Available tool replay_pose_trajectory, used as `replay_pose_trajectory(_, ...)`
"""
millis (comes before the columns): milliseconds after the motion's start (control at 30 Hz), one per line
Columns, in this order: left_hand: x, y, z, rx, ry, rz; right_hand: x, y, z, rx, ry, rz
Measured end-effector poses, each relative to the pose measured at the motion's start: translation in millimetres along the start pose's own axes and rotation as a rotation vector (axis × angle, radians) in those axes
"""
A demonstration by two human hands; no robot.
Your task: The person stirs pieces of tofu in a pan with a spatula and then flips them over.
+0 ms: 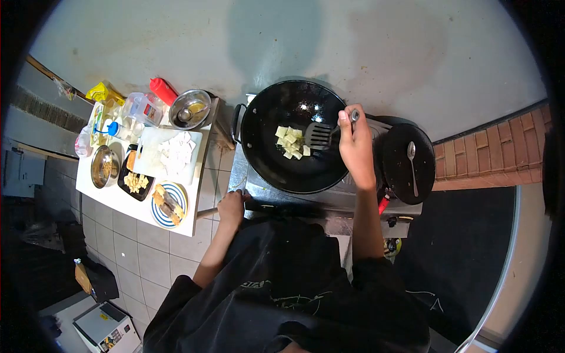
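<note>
Stove [254, 189]: steel, bearing a black wok [265, 115].
Right hand [356, 147]: clenched on spatula [319, 136].
Left hand [232, 206]: grips wok handle [276, 207].
Side table [115, 199]: white.
Floor [154, 260]: grey tiles.

Black short-sleeved T-shirt [276, 259], pale line-drawn print [288, 299] across front; left hand [231, 207], right hand [357, 144] bare

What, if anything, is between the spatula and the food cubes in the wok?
Nothing visible. The right hand holds the spatula, and its slotted head sits right beside the pale cubes, on the dark floor of the wok. The left hand grips the wok handle at the front, clear of them.
</note>
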State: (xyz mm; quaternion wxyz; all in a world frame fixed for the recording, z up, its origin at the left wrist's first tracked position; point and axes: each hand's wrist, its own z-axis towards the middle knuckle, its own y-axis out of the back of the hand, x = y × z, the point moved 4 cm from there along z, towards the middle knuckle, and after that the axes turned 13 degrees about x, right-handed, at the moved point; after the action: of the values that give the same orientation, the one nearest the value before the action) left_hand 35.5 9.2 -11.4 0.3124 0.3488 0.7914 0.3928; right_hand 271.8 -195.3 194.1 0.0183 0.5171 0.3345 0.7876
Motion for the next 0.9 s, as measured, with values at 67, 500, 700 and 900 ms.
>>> replay_pose_trajectory(67, -0.3, 0.2, 0.0, -0.004, -0.001, -0.001, 0.0, 0.8, 0.3, 0.019, 0.009, -0.051)
replay_pose_trajectory(500, 5.8, -8.1, 5.5, -0.024, -0.029, 0.009, 8.1, 1.9, 3.4, 0.075, -0.008, -0.046)
replay_pose_trajectory(700, 8.1, -9.8, 8.6, -0.015, -0.024, 0.008, 5.5, -8.1, 2.5, 0.083, 0.045, -0.101)
replay_pose_trajectory(900, 8.1, -8.2, 8.9, -0.009, -0.021, 0.001, 12.5, -7.0, 3.8, 0.07, 0.043, 0.071)
